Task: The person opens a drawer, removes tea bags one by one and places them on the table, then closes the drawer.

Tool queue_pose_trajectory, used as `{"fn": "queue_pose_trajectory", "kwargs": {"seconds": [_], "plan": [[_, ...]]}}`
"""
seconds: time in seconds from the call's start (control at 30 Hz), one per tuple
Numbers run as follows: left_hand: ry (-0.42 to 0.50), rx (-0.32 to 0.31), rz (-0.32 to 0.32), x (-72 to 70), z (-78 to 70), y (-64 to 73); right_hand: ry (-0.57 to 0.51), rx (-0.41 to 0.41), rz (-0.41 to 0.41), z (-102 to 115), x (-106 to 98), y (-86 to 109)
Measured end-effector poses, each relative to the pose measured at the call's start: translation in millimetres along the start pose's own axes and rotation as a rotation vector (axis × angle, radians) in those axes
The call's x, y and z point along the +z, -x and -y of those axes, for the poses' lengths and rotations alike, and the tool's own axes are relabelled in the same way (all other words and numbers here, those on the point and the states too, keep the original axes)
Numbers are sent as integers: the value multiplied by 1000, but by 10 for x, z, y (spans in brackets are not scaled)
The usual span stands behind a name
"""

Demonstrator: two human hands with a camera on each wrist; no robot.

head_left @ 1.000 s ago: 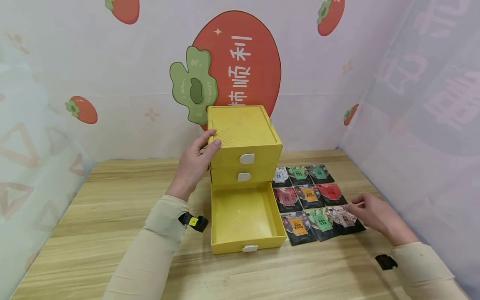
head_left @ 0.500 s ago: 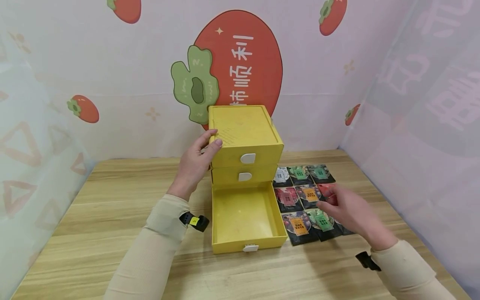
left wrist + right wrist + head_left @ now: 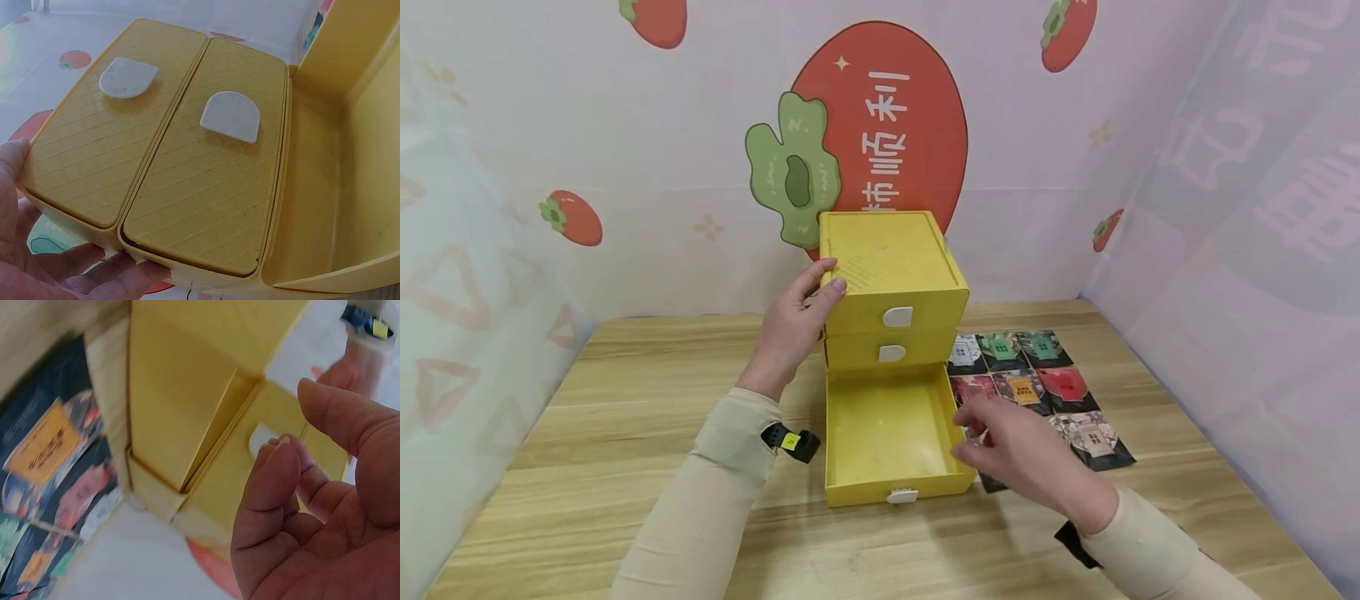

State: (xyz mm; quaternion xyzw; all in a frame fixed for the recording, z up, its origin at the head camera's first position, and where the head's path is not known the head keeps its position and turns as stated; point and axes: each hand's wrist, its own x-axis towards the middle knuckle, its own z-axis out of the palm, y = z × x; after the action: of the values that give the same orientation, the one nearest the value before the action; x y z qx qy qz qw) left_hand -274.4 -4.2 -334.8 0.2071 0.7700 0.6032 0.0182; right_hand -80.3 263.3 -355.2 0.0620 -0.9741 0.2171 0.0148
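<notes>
A yellow drawer unit [image 3: 887, 250] stands on the table, two upper drawers closed and the bottom drawer [image 3: 891, 433] pulled out with a bare floor. My left hand [image 3: 786, 333] grips its upper left edge; the left wrist view shows several fingers [image 3: 128, 281] against the side. Over the bottom drawer's right wall hovers my right hand [image 3: 1030, 454], with fingers loosely bent and a gap between thumb and fingertips, holding nothing. Beneath and beyond it lie flat sachets in rows, including a pale-labelled sachet [image 3: 1093, 437] and a red-labelled sachet [image 3: 1065, 387]. The right hand hides part of the nearest row.
White tab handles [image 3: 898, 317] project from the drawer fronts. A wooden table [image 3: 647, 450] carries everything. Behind it hangs a printed backdrop [image 3: 700, 142] with red fruit, and another sheet [image 3: 1262, 208] bounds the right side.
My right hand has moved left from the near right sachet, across the sachets, to the drawer's right wall. The left hand keeps its place on the drawer unit.
</notes>
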Motion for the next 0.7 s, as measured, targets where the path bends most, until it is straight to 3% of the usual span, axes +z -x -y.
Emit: {"fn": "queue_pose_trajectory", "kwargs": {"seconds": [0.2,0.43,0.7], "plan": [[-1,2,1,6,-2,-1,109,-172,4,175,196,30],[-7,6,-2,6,-16,5,165,-247,11,293,268,48],[-9,-3,-6,-3,-19,7,284,-389,-82,399,407,94]]}}
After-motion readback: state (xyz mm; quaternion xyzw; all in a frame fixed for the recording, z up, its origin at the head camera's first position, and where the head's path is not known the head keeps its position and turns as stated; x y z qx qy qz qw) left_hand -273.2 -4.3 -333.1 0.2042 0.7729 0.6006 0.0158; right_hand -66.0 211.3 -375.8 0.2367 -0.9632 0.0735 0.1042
